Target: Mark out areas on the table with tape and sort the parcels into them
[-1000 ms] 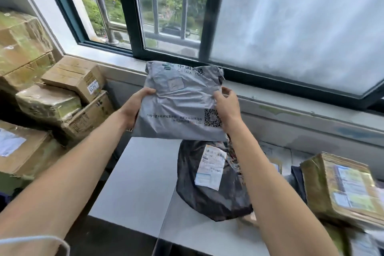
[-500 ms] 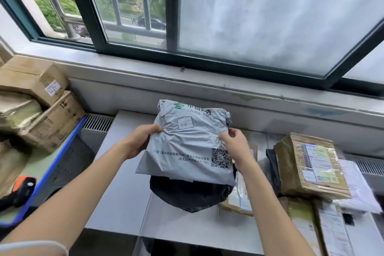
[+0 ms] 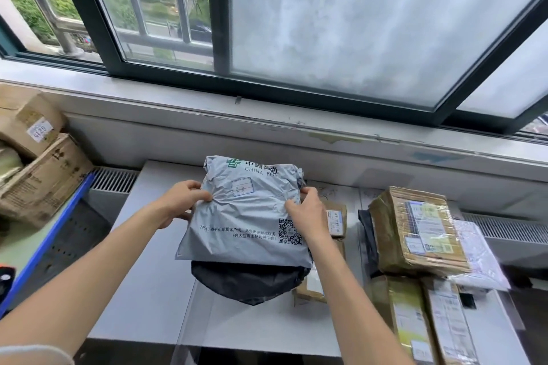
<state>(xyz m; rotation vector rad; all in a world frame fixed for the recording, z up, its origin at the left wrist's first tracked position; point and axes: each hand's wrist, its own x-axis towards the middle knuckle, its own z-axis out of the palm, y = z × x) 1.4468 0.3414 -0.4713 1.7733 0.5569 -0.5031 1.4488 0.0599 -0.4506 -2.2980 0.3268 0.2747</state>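
Over the middle of the white table (image 3: pixel 154 246), the left hand (image 3: pixel 181 201) and right hand (image 3: pixel 305 213) each pinch a side edge of a grey mail bag (image 3: pixel 246 216), fingers closed on the plastic. The bag lies over a black bag (image 3: pixel 246 281) on the table. To the right, well apart, sits a stack of taped brown boxes (image 3: pixel 415 231). More cardboard boxes (image 3: pixel 44 181) are piled off the table's left side

head cam, angled down, near table (image 3: pixel 154 299)

arms: bare forearms | sleeve (image 3: pixel 32 354): pale, at left upper arm
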